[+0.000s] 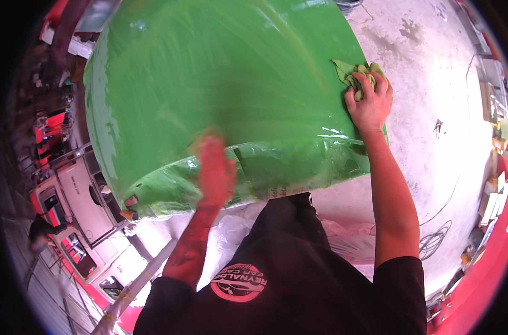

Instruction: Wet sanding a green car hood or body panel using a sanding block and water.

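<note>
A large glossy green panel point(254, 72), which looks like a car hood, fills the upper middle, with wet streaks and a whitish haze. My right hand point(372, 105) is closed around a crumpled green cloth point(359, 78) at the panel's right edge. My left hand point(216, 170) is over the panel's near edge, smeared by motion. A tan-orange blur shows by its fingertips, and whether it holds anything is unclear. Clear plastic film point(287, 167) covers the front edge below the hands, wrinkled and shiny.
Pale concrete floor point(421, 111) lies to the right, with a coiled cable point(435, 240). Crumpled plastic sheeting point(231, 231) is near my legs. At left are light-coloured vehicle body parts point(78, 192) and a person point(41, 231). A long taped pole point(136, 285) slants across the lower left.
</note>
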`<state>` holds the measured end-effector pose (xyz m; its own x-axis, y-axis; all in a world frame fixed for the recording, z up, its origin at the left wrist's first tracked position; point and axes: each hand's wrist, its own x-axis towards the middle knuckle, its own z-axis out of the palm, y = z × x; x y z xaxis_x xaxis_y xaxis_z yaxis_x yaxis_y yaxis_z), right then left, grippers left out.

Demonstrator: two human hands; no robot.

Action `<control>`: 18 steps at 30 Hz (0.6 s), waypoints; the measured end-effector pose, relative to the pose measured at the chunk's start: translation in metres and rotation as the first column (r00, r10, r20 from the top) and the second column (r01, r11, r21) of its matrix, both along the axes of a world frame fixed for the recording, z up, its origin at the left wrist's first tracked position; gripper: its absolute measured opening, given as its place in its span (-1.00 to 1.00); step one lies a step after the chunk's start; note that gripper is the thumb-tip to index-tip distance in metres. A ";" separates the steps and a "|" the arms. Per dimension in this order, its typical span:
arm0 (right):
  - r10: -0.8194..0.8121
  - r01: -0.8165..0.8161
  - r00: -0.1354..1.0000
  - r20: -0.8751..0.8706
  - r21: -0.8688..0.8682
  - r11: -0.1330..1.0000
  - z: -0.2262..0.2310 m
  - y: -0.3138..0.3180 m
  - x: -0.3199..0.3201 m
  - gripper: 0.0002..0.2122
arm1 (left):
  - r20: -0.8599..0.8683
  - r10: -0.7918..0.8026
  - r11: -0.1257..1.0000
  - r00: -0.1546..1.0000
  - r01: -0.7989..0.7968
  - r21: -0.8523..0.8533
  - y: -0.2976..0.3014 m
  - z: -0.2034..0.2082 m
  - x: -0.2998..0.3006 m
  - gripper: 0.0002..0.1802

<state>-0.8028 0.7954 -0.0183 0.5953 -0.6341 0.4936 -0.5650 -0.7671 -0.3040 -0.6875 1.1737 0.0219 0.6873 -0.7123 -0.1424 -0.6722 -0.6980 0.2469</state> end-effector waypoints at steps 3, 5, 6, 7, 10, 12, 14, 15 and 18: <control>-0.003 0.004 1.000 -0.002 0.006 1.000 0.002 0.001 0.003 -0.72 | -0.166 -0.205 0.976 0.965 0.213 0.034 -0.111 0.005 -0.058 -0.28; 0.021 -0.022 1.000 0.017 0.018 1.000 0.001 0.002 0.003 -0.72 | 0.006 -0.406 0.890 0.914 0.397 -0.224 -0.165 -0.011 -0.095 -0.31; 0.028 -0.028 1.000 0.015 0.008 1.000 -0.001 -0.002 0.000 -0.72 | -0.053 -0.449 0.848 0.892 0.408 -0.338 -0.187 -0.007 -0.103 -0.32; 0.022 -0.022 1.000 0.014 0.010 1.000 -0.003 -0.003 -0.004 -0.71 | -0.049 -0.440 0.852 0.897 0.399 -0.338 -0.187 -0.005 -0.099 -0.32; 0.019 -0.020 1.000 0.013 0.028 0.999 -0.005 -0.008 -0.009 -0.70 | -0.140 -0.332 0.923 0.933 0.291 -0.252 -0.150 0.009 -0.071 -0.37; 0.023 -0.022 1.000 -0.006 0.040 0.999 -0.001 -0.006 -0.006 -0.70 | 0.014 -0.155 0.979 0.988 0.156 -0.134 -0.076 0.010 -0.029 -0.44; 0.015 -0.015 1.000 -0.010 0.032 0.999 -0.002 -0.008 -0.008 -0.70 | 0.164 0.073 0.992 0.984 -0.055 -0.111 0.008 -0.003 0.011 -0.46; 0.021 -0.021 1.000 0.000 0.031 0.999 -0.001 -0.004 -0.003 -0.70 | 0.178 0.085 0.992 0.980 -0.067 -0.105 0.026 -0.005 0.020 -0.46; -0.004 0.004 0.999 -0.032 0.010 1.000 0.001 -0.003 -0.002 -0.70 | 0.411 -0.001 0.957 0.911 -0.119 0.265 0.007 -0.003 0.015 -0.39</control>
